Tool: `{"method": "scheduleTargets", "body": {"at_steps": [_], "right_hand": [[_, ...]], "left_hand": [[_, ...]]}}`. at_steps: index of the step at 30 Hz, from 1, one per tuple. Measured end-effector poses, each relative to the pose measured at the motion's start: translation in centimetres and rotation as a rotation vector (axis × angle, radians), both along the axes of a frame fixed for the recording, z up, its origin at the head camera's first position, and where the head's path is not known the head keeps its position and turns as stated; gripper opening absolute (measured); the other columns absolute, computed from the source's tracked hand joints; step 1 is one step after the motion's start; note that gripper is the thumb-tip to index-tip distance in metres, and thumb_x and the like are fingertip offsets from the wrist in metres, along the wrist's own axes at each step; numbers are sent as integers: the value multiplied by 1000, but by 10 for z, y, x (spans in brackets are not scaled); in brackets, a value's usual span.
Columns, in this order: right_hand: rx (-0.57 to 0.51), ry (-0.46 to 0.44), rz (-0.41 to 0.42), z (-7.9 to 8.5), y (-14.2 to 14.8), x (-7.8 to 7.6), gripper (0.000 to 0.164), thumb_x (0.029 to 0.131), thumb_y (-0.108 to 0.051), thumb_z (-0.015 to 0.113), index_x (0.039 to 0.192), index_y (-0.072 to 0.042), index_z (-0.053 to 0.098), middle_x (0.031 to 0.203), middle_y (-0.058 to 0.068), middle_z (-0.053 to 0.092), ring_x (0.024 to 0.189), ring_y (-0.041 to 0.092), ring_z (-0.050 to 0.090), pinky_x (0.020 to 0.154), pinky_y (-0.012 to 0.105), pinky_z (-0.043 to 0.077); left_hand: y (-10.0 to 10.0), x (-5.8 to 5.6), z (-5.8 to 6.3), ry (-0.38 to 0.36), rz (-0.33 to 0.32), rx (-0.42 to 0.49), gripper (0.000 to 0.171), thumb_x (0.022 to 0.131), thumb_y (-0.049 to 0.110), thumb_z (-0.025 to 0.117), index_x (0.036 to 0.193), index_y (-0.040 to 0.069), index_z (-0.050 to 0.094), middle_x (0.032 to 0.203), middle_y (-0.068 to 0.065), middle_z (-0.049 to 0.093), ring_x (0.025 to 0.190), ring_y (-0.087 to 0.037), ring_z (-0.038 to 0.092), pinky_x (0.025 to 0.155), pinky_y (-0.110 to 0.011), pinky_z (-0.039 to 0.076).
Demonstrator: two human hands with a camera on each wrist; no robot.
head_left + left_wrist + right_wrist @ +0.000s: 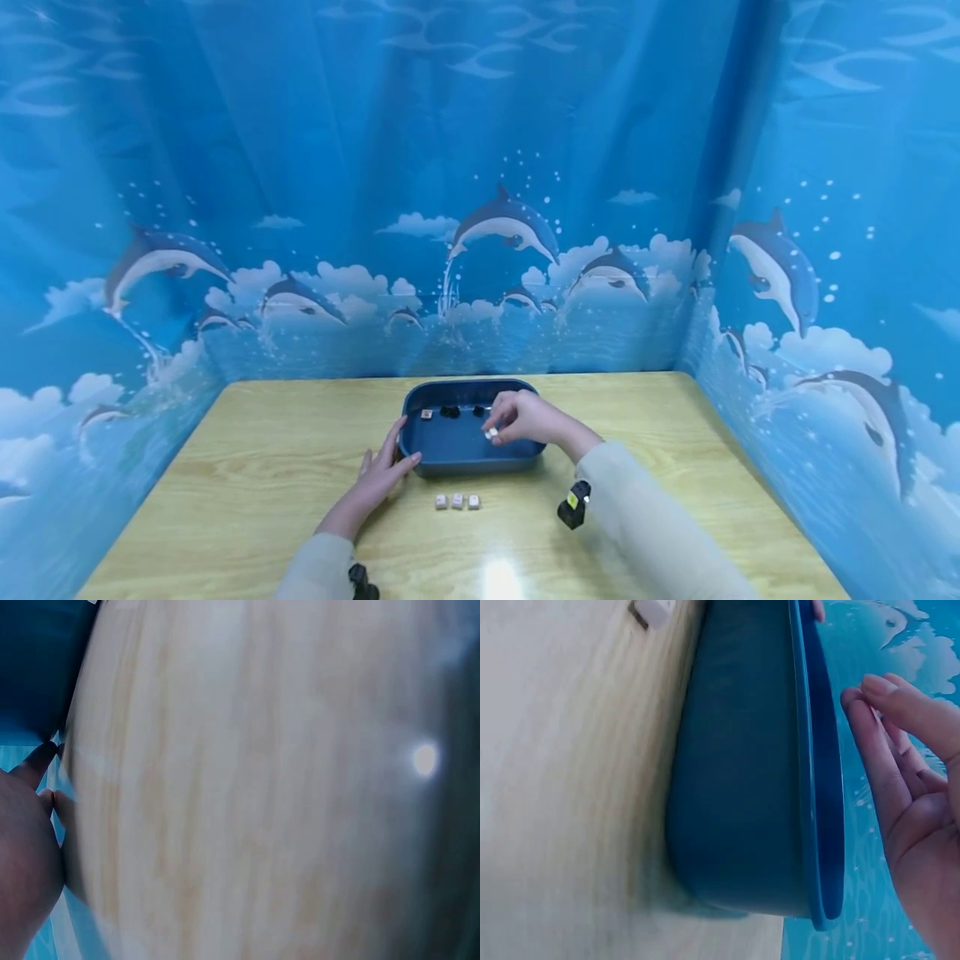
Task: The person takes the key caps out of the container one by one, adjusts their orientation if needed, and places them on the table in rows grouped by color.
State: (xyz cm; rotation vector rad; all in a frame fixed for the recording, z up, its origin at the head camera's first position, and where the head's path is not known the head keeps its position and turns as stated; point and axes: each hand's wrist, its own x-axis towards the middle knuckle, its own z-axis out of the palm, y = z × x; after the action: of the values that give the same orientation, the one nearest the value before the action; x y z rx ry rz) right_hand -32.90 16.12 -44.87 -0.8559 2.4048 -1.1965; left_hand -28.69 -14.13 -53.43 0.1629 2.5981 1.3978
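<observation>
A dark blue rectangular tray (480, 469) sits on the table. My left hand (375, 483) rests against its near left corner, fingers fairly straight along the outer side and thumb at the front rim. In the left wrist view, fingertips (46, 750) meet the tray's wall. Over the tray's right part, my right hand (525, 418) pinches a small white block (491, 433) between thumb and fingertips. The right wrist view shows thumb and forefinger close together above the rim; the block is hidden there. In front of the tray, three small white blocks (457, 501) with dark marks stand in a row.
Inside the tray, along its far side, lie a white piece with an orange-brown mark (427, 414) and several small black pieces (450, 412). The wood-grain table (285, 450) meets a blue dolphin-print curtain (360, 350) at the back and sides.
</observation>
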Motion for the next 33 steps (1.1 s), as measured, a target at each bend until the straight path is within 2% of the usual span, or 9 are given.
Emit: {"method": "scheduleTargets", "body": {"at_steps": [6, 13, 16, 22, 28, 33], "right_hand": [[-96, -7, -96, -6, 0, 16, 14, 85, -15, 78, 98, -20, 78, 98, -2, 65, 86, 19, 63, 73, 33, 56], [-195, 7, -266, -19, -8, 44, 19, 83, -12, 78, 102, -7, 77, 97, 0, 65, 84, 17, 63, 71, 30, 55], [-221, 3, -324, -24, -13, 55, 20, 83, -13, 79, 102, -7, 77, 96, -1, 66, 84, 16, 64, 71, 30, 56], [-192, 12, -389, -35, -21, 72, 19, 80, -14, 81, 97, -9, 77, 91, -4, 68, 80, 13, 63, 69, 26, 55], [-168, 32, -393, -45, -24, 87, 15, 78, -8, 81, 92, -6, 76, 84, -4, 68, 75, 11, 63, 66, 23, 55], [-109, 107, -384, -54, -26, 94, 13, 77, -6, 80, 89, -5, 76, 80, -5, 66, 71, 8, 62, 63, 22, 55]], "left_hand": [[-1, -1, 1, 13, -3, 3, 76, 99, 39, 54, 158, 21, 10, 157, -25, 16, 141, -53, -8, 109, -63, -15], [1, 1, -1, 37, 8, 8, 76, 98, 37, 56, 157, 19, 13, 155, -26, 19, 141, -51, 11, 110, -62, -13], [1, 1, -1, 33, 12, 6, 76, 98, 39, 56, 157, 20, 13, 155, -26, 19, 142, -50, 9, 110, -62, -13], [0, 0, 0, 11, 2, 0, 76, 99, 42, 54, 158, 23, 10, 158, -22, 16, 141, -52, -8, 109, -62, -17], [1, -1, 0, 28, -1, -4, 76, 99, 39, 55, 158, 21, 11, 157, -23, 18, 142, -51, -3, 110, -61, -16], [1, -2, 1, 16, 5, -2, 76, 99, 39, 54, 158, 20, 11, 158, -23, 16, 141, -52, -8, 109, -63, -15]]}}
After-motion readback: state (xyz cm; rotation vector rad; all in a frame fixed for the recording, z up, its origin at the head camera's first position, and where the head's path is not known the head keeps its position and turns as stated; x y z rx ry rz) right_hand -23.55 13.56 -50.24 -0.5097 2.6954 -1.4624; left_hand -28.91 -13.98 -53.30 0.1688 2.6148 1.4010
